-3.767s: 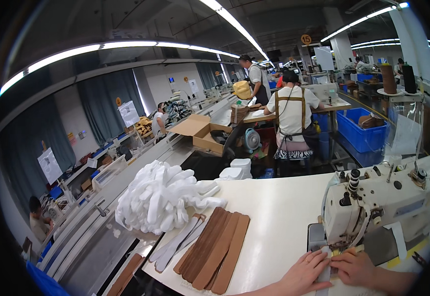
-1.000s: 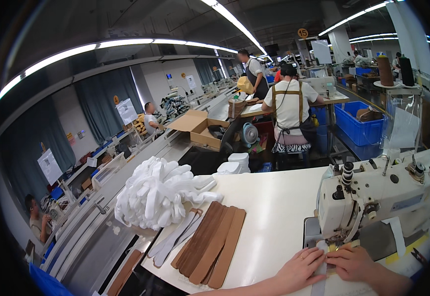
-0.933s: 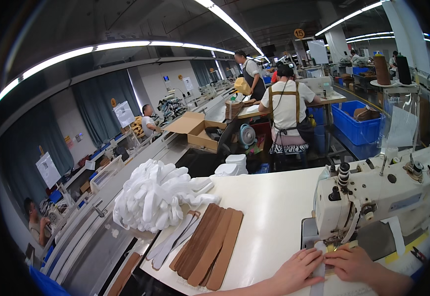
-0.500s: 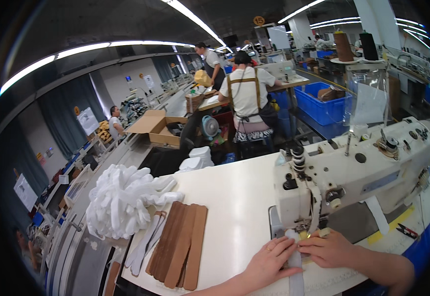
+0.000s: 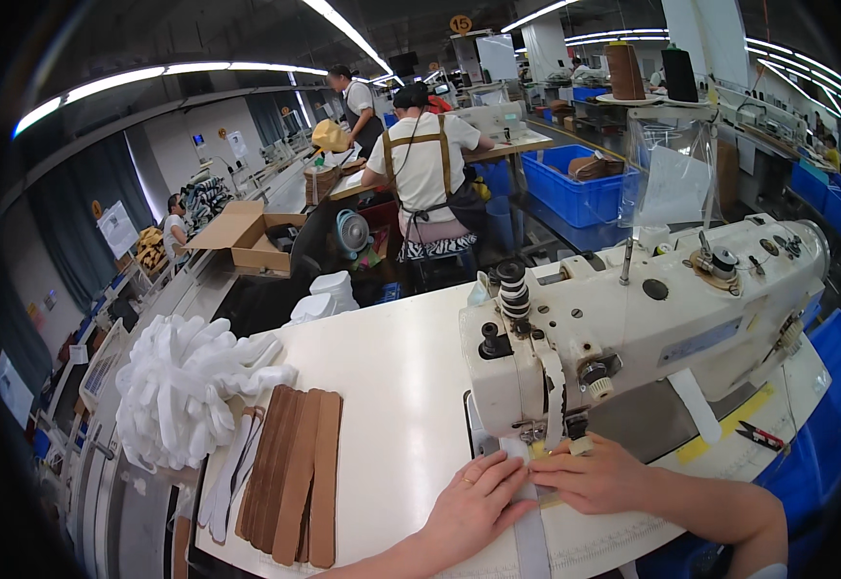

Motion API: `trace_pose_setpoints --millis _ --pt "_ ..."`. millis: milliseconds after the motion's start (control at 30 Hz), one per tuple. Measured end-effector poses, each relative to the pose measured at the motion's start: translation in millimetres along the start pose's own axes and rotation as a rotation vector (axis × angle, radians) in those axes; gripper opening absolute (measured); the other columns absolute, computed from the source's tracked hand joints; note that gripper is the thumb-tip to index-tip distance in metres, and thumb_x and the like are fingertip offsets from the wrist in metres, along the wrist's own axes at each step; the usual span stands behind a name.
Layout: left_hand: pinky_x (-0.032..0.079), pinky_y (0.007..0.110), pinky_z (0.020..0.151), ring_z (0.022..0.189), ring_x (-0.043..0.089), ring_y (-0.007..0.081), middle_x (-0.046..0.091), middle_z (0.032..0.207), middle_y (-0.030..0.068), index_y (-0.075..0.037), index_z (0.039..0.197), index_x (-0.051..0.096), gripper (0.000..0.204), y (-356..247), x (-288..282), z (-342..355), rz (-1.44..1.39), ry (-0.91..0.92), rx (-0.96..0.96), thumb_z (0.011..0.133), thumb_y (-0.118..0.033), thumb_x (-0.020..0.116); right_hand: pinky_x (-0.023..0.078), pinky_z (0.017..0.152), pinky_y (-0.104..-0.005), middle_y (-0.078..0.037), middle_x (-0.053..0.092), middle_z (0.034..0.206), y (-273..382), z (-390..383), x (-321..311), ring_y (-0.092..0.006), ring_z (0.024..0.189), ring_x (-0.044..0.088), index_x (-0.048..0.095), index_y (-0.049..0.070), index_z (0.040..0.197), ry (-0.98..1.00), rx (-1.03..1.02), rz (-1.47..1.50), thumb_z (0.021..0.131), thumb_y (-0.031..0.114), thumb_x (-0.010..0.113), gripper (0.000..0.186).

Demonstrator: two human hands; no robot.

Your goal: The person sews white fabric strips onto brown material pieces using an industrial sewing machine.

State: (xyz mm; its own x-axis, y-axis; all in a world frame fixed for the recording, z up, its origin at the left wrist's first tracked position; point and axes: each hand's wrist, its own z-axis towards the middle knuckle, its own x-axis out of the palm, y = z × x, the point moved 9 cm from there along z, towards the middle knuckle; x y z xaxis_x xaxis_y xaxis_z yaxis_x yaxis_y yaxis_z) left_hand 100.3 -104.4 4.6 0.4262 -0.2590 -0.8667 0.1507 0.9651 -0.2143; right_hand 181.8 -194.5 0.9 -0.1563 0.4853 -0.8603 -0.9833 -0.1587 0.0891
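Observation:
A light grey fabric strip (image 5: pixel 532 542) runs from the front edge of the white table up to the needle area of the white sewing machine (image 5: pixel 652 314). My left hand (image 5: pixel 471 507) lies flat on it from the left, fingers stretched out together, thumb apart, a ring on one finger. From the right, my right hand (image 5: pixel 594 475) bends its fingers down, fingertips pressed together at the strip's edge, just before the presser foot (image 5: pixel 534 431). Something pale yellow shows by its fingers. What lies under the fingertips is hidden.
Left on the table are brown strips (image 5: pixel 290 473), a few pale strips (image 5: pixel 230 482) and a heap of white bands (image 5: pixel 184 391). Red-handled thread snips (image 5: pixel 760 436) lie at right. Blue bins (image 5: pixel 826 425) stand beyond the right edge. A seated person (image 5: pixel 425 164) works ahead.
The whole view has swung to the right, so everything sits further left in it. Both hands stay by the presser foot, with little visible change in their pose.

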Motion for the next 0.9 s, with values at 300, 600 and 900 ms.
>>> trace_pose_setpoints --millis 300,600,900 --pt "0.046 0.041 0.101 0.122 0.053 0.0296 0.059 0.127 0.0115 0.001 0.122 0.062 0.064 -1.6 -0.4 2.5 -0.095 0.041 -0.033 0.080 -0.044 0.075 0.047 0.078 -0.0324 0.007 0.065 0.119 -0.9 1.8 0.4 -0.0204 0.084 0.055 0.071 0.015 0.110 0.007 0.004 0.007 0.074 0.016 0.071 0.036" --pt "0.049 0.040 0.097 0.117 0.056 0.0319 0.059 0.125 0.0138 0.001 0.121 0.062 0.065 -2.2 -0.3 2.6 -0.056 0.002 -0.003 0.078 -0.045 0.077 0.047 0.079 -0.0325 0.008 0.065 0.119 -2.0 1.5 -0.7 -0.0193 0.085 0.055 0.070 0.015 0.111 0.002 0.021 0.029 0.075 0.016 0.070 0.036" --pt "0.046 0.041 0.100 0.121 0.055 0.0314 0.059 0.125 0.0140 0.002 0.121 0.062 0.056 -1.1 0.1 3.8 -0.073 0.033 -0.035 0.082 -0.037 0.075 0.047 0.081 -0.0334 0.007 0.065 0.119 -3.1 1.8 1.5 -0.0195 0.086 0.055 0.070 0.015 0.111 0.016 0.026 0.058 0.076 0.016 0.070 0.035"
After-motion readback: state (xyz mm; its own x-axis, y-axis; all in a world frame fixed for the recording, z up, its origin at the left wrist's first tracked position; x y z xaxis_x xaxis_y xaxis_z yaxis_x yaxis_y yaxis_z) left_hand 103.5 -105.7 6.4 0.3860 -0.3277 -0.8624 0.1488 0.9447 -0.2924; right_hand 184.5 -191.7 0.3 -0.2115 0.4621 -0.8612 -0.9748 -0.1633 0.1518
